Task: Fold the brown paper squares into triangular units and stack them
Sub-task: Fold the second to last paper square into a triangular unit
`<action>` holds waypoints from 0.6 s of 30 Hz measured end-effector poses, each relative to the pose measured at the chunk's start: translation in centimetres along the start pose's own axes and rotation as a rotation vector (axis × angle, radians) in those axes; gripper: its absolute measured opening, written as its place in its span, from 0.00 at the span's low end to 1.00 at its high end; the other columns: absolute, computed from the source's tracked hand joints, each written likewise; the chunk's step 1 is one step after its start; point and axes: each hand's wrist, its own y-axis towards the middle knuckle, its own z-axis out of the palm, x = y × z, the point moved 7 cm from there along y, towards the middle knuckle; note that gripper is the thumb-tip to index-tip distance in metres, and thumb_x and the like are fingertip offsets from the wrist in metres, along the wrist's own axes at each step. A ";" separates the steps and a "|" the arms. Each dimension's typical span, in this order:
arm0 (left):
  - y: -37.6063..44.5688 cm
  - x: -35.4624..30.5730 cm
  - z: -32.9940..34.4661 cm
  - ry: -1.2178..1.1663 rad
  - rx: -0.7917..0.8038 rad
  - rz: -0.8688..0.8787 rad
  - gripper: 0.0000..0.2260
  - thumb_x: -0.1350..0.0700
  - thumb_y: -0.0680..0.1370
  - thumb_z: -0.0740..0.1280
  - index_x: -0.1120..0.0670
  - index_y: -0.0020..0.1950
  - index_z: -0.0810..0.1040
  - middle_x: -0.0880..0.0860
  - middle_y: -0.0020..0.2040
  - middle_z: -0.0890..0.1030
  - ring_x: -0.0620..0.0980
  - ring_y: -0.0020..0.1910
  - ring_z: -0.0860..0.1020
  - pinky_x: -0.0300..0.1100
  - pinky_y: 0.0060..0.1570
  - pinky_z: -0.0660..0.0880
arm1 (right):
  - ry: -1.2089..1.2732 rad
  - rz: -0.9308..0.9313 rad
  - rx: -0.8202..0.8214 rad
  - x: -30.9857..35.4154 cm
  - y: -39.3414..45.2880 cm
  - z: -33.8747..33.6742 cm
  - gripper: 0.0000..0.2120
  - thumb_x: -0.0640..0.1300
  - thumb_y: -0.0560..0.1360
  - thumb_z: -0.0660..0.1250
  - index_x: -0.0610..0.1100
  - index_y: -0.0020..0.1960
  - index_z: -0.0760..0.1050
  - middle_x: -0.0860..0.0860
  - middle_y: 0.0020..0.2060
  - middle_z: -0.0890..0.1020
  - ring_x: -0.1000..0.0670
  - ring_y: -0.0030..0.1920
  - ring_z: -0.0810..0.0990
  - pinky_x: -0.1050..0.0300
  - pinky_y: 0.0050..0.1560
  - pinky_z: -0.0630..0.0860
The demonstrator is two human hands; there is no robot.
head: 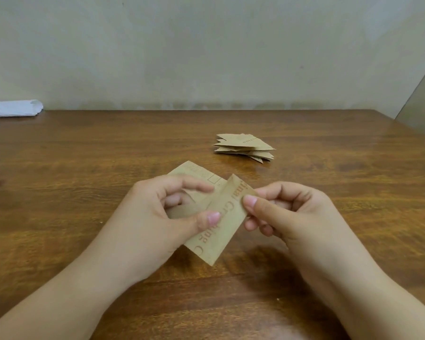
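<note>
A brown paper piece [225,224] with printed letters is held above the wooden table [84,168], partly folded, with a flap turned up along its right side. My left hand [157,212] pinches its left part, thumb on top and fingers behind. My right hand [287,212] pinches the upturned right edge between thumb and forefinger. A stack of several folded brown triangular units [243,147] lies on the table beyond my hands, slightly to the right. More brown paper [194,169] shows behind my left fingers; whether it is the same sheet is unclear.
A white folded cloth or bag [14,108] lies at the table's far left edge by the wall [206,45]. The table's far right corner [378,114] meets a slanted panel.
</note>
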 end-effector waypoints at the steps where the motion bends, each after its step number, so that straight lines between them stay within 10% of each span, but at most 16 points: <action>1: -0.2 -0.3 0.0 0.088 0.002 0.079 0.25 0.36 0.57 0.77 0.32 0.53 0.77 0.35 0.48 0.80 0.35 0.48 0.79 0.39 0.48 0.74 | 0.017 0.028 -0.020 -0.2 0.1 -0.4 0.10 0.41 0.63 0.72 0.35 0.41 0.80 0.46 0.27 0.82 0.57 0.26 0.77 0.65 0.30 0.69; 5: -1.5 -2.8 1.3 0.551 0.041 0.542 0.39 0.32 0.57 0.75 0.31 0.66 0.64 0.34 0.67 0.63 0.40 0.69 0.61 0.51 0.62 0.68 | 0.123 0.143 -0.044 -1.1 0.5 -1.0 0.08 0.43 0.60 0.71 0.40 0.36 0.81 0.45 0.29 0.81 0.55 0.26 0.76 0.65 0.28 0.69; 9: -1.9 -3.3 2.3 0.610 -0.060 0.872 0.11 0.55 0.72 0.69 0.51 0.54 0.78 0.47 0.51 0.79 0.45 0.51 0.75 0.48 0.53 0.72 | 0.146 0.212 -0.023 -1.8 0.4 -0.6 0.08 0.40 0.61 0.72 0.40 0.39 0.79 0.45 0.28 0.81 0.55 0.25 0.75 0.66 0.26 0.68; 13: -0.8 -2.0 0.6 0.165 -0.134 0.382 0.03 0.54 0.70 0.74 0.47 0.36 0.84 0.46 0.37 0.82 0.42 0.38 0.80 0.33 0.38 0.75 | -0.083 0.090 -0.071 -1.0 0.2 -0.8 0.10 0.43 0.70 0.72 0.49 0.51 0.80 0.50 0.32 0.80 0.54 0.30 0.76 0.63 0.34 0.72; 18: 0.2 1.2 1.1 -0.439 -0.035 -0.094 0.11 0.55 0.63 0.73 0.50 0.44 0.85 0.52 0.42 0.86 0.48 0.41 0.84 0.41 0.42 0.77 | -0.350 -0.185 0.034 1.3 -0.6 0.5 0.15 0.60 0.64 0.68 0.58 0.49 0.82 0.50 0.42 0.82 0.46 0.44 0.80 0.55 0.46 0.78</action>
